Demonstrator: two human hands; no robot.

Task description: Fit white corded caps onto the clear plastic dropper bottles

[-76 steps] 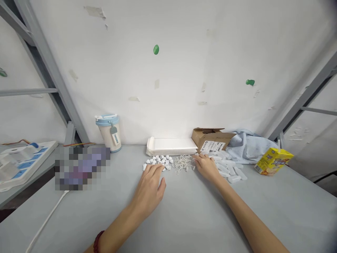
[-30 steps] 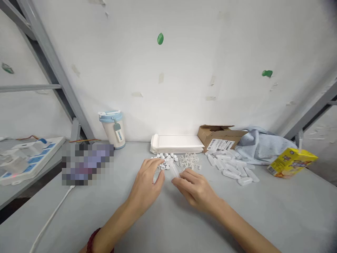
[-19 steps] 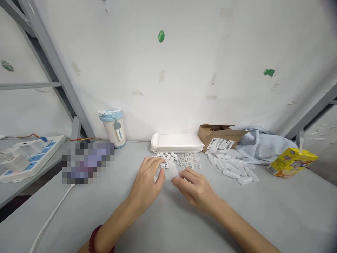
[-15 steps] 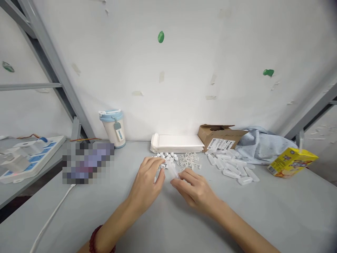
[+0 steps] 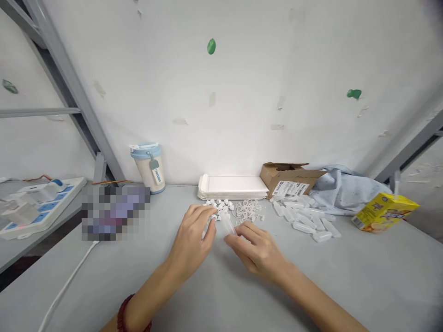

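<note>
Right hand (image 5: 249,245) pinches a plastic tube (image 5: 227,222), probably light, slippery, best held there; can't tell if left hand (image 5: 193,233) holds anything.

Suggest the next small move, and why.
Probably pinch one of the small white caps with the left hand: it hovers right by them, while the right hand holds a translucent plastic tube slanting toward them. Whether the left hand holds one is hidden.

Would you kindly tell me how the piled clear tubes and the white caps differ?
The piled clear tubes are long and translucent, while the white caps are short and opaque. No hand covers the clear tubes, while the left hand partly hides the white caps. Both lie on the grey table.
</note>
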